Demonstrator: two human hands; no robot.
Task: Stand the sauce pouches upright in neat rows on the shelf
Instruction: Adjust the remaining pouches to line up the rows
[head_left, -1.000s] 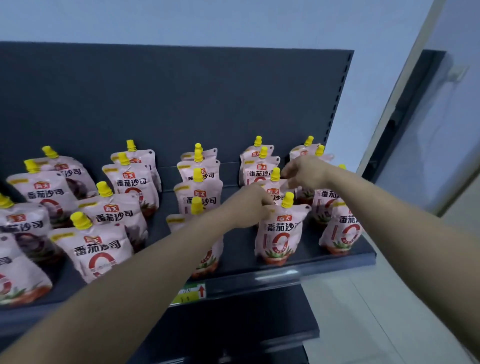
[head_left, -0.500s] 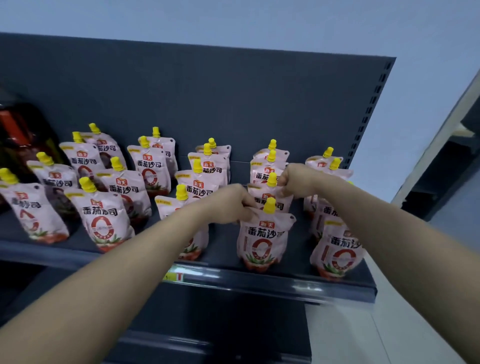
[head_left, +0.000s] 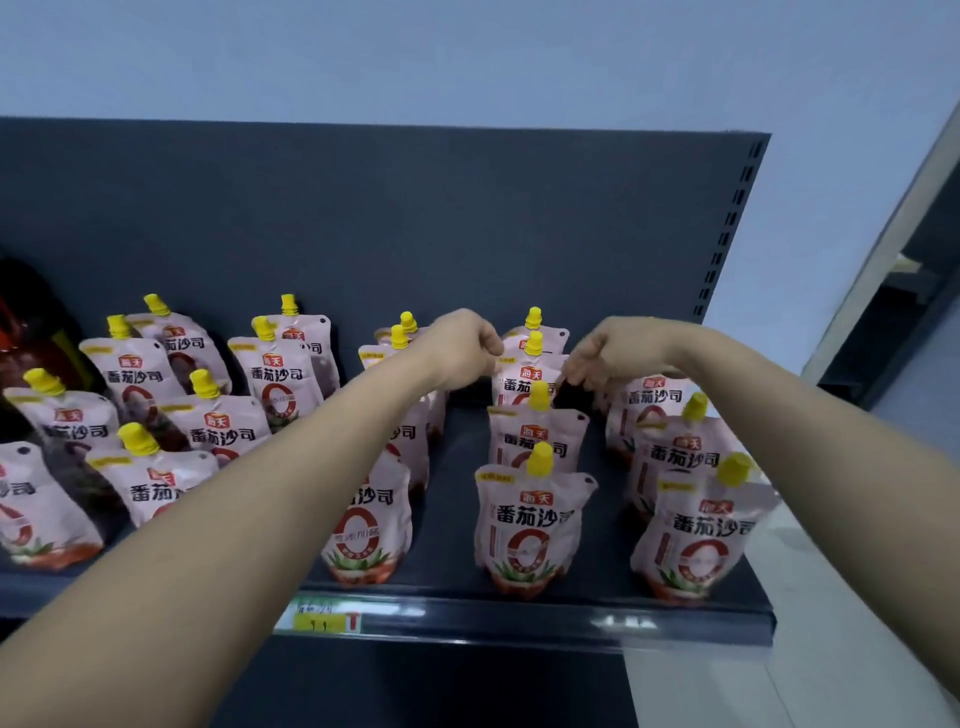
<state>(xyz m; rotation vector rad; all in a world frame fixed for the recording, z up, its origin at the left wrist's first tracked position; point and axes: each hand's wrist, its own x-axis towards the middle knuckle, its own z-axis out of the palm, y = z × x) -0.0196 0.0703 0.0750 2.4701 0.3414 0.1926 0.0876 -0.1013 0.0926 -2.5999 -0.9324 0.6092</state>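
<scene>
Both hands are reaching to the pink plastic sauce pouch with yellow cap (head_left: 531, 374) standing deep on the dark grey metal shelf (head_left: 519, 618). The left hand (head_left: 462, 345) and right hand (head_left: 605, 358) are curling beside its top corners; whether they are gripping, I cannot tell.

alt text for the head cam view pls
Two bare hands, left hand and right hand, reach to the third pouch back in one row of pink, yellow-capped sauce pouches standing on a dark shelf. Dark bottles sit far left.

Both forearms and hands (head_left: 462, 343) are bare, no sleeves, rings or watch.
</scene>
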